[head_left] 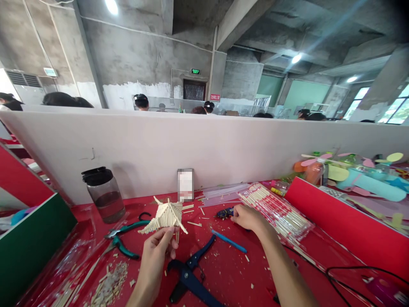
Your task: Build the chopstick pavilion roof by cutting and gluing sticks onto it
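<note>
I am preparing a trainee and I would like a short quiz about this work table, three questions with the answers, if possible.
1. What does the left hand hold?
a) a black cable
b) a small model of sticks
c) a bottle

2. True or false: in the picture, the green-handled pliers lie to the left of the slim blue stick.

3. Complete: the bottle near the white partition has a ____ lid.

Key: 1. b; 2. true; 3. black.

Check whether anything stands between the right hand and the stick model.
Nothing upright visible: only the dark tool at the right hand and stick scraps on the table. Left hand holds the model.
</note>
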Action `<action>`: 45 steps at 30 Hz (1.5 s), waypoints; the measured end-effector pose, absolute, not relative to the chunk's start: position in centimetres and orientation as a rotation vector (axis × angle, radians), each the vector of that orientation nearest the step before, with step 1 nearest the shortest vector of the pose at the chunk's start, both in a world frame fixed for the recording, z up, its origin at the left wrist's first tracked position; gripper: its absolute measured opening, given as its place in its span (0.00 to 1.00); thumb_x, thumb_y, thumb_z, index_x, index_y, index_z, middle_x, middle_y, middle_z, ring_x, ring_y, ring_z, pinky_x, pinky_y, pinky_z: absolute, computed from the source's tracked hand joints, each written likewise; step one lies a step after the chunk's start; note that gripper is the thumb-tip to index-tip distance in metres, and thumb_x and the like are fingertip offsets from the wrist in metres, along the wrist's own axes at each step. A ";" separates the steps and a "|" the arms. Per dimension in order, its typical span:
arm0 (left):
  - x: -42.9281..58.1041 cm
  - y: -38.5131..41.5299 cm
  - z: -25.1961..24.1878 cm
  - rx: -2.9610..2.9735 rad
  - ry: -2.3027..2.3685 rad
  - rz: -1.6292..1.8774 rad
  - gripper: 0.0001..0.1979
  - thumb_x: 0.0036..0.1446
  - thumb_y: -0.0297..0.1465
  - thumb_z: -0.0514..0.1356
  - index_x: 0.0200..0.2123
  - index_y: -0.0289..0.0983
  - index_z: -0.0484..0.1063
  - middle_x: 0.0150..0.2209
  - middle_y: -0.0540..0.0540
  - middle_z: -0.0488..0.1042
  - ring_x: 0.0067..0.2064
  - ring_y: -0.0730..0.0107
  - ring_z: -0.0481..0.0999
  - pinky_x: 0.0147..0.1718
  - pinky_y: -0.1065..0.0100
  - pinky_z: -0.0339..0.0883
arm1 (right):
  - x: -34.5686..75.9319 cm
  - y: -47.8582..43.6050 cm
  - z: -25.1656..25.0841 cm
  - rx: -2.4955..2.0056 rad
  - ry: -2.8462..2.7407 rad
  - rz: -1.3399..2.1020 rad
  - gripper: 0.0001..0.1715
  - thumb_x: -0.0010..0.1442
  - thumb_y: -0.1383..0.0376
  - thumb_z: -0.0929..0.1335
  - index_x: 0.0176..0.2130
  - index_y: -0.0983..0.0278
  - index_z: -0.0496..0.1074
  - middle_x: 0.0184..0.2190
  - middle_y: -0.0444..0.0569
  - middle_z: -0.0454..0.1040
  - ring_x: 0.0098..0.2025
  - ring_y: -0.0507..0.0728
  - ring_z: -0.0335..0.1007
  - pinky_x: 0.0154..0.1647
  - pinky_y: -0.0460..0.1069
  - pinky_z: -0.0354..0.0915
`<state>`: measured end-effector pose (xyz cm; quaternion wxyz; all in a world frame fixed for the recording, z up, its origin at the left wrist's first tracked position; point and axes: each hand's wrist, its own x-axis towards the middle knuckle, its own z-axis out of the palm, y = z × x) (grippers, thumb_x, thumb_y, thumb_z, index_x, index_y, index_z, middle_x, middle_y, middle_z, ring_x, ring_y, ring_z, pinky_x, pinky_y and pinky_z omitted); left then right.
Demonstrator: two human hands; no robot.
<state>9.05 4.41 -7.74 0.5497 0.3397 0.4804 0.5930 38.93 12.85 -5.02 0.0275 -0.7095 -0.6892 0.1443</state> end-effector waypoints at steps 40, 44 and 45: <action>9.0 4.4 -8.1 0.813 1.132 1.385 0.26 0.43 0.51 0.71 0.32 0.32 0.81 0.17 0.51 0.71 0.14 0.78 0.65 0.16 0.77 0.51 | 26.2 8.1 -4.7 -1.097 -1.574 1.206 0.19 0.52 0.54 0.77 0.39 0.59 0.72 0.29 0.41 0.68 0.31 0.55 0.65 0.36 0.50 0.64; 9.0 4.5 -8.5 0.832 1.134 1.352 0.26 0.45 0.52 0.70 0.32 0.32 0.81 0.17 0.51 0.72 0.14 0.78 0.65 0.15 0.77 0.51 | 26.0 7.8 -4.9 -1.139 -1.727 1.167 0.13 0.55 0.58 0.74 0.39 0.59 0.72 0.32 0.42 0.73 0.34 0.56 0.69 0.38 0.50 0.66; 9.1 4.6 -8.6 0.834 1.140 1.347 0.27 0.45 0.52 0.70 0.33 0.32 0.81 0.17 0.51 0.72 0.14 0.78 0.65 0.15 0.77 0.50 | 26.1 7.8 -4.9 -1.124 -1.738 1.150 0.11 0.57 0.59 0.73 0.39 0.59 0.72 0.33 0.43 0.73 0.35 0.56 0.70 0.40 0.51 0.66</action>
